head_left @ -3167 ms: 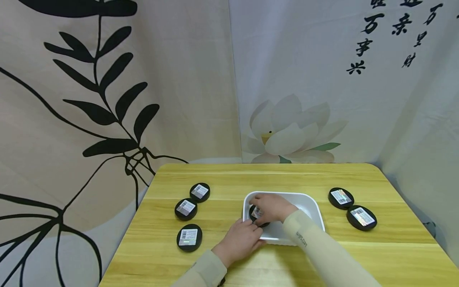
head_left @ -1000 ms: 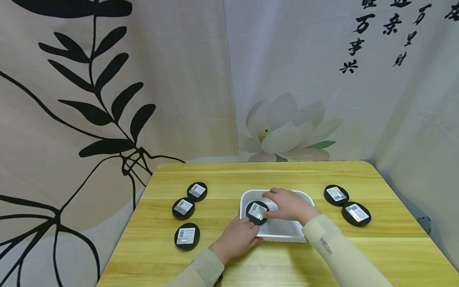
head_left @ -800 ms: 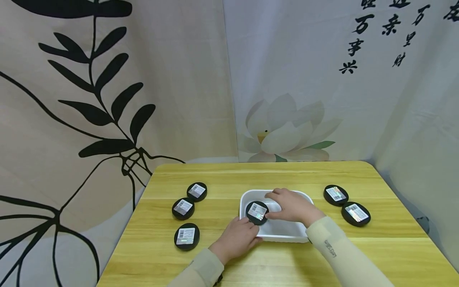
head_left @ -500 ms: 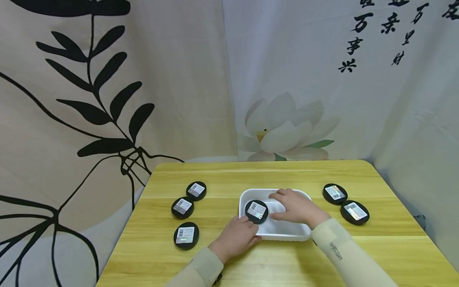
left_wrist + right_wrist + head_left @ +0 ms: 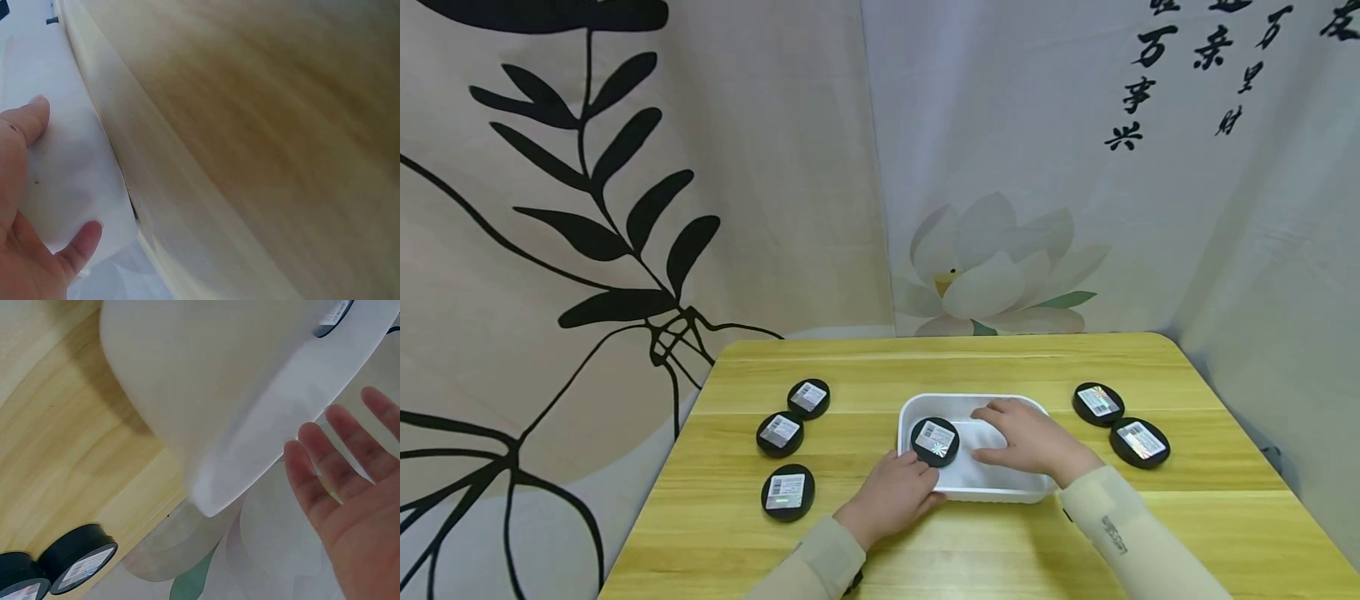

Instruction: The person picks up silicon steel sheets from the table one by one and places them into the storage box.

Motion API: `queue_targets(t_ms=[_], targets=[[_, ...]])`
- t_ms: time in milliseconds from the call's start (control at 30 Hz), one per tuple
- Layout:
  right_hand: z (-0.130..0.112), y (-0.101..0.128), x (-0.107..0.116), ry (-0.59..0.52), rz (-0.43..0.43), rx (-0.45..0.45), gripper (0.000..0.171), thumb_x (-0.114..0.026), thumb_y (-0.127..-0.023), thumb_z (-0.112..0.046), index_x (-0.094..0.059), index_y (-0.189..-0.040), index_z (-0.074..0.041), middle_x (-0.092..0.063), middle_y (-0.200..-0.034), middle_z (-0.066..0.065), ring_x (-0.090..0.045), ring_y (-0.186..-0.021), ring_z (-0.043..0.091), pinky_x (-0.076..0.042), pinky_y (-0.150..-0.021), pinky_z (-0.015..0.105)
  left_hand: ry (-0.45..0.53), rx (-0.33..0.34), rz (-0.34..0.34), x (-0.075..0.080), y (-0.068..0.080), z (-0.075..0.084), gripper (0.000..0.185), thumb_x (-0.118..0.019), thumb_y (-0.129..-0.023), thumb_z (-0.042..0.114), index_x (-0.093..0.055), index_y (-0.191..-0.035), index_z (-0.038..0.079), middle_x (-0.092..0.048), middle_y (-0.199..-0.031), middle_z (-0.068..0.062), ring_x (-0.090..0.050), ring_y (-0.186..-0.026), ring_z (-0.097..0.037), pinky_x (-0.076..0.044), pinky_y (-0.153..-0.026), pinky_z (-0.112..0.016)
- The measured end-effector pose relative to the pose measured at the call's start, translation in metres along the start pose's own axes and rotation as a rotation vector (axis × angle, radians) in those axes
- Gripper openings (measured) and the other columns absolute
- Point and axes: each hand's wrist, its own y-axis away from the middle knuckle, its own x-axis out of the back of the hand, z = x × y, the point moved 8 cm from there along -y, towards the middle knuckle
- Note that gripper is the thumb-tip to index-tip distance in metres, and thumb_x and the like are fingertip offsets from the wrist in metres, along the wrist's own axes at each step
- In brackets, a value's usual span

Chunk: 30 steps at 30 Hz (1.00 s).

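A white tray [image 5: 1000, 493] stands on the wooden table, with one round black container [image 5: 935, 442], its white barcode label up, at its left end. My left hand [image 5: 891, 496] holds the tray's front-left rim. In the left wrist view its thumb and one finger touch the tray's outer wall [image 5: 69, 169], while the other fingertips are hidden. Over the tray's right half is my right hand [image 5: 1030, 442], fingers spread and apart from the container. The right wrist view shows that hand [image 5: 350, 487] beside the rim with nothing in it, the container [image 5: 334, 317] partly cut off.
Left of the tray lie three similar black containers [image 5: 787, 492], [image 5: 779, 434], [image 5: 808, 398]. Two more [image 5: 1098, 404], [image 5: 1139, 442] touch each other on the right. A printed curtain [image 5: 790, 208] hangs behind the table [image 5: 865, 367].
My right hand has let go of the black container in the tray and drawn away to the right. The left hand has kept its place at the tray's corner.
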Motion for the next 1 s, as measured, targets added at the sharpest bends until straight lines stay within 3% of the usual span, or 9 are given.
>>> queue_targets(t_ms=[1000], targets=[[0.014,0.022,-0.005,0.014,0.065,-0.017,0.049,-0.073,-0.089,-0.043,-0.067,-0.125,-0.011,-0.066,-0.122,0.010,-0.061,-0.118,0.031,-0.049,-0.101,0.051,0.000,0.002,-0.011,-0.001,0.000,-0.001,0.034,-0.052,-0.101,0.054,-0.059,-0.086,0.024,-0.070,-0.091,0.011,-0.052,-0.082,-0.012,-0.039,-0.074,-0.028]])
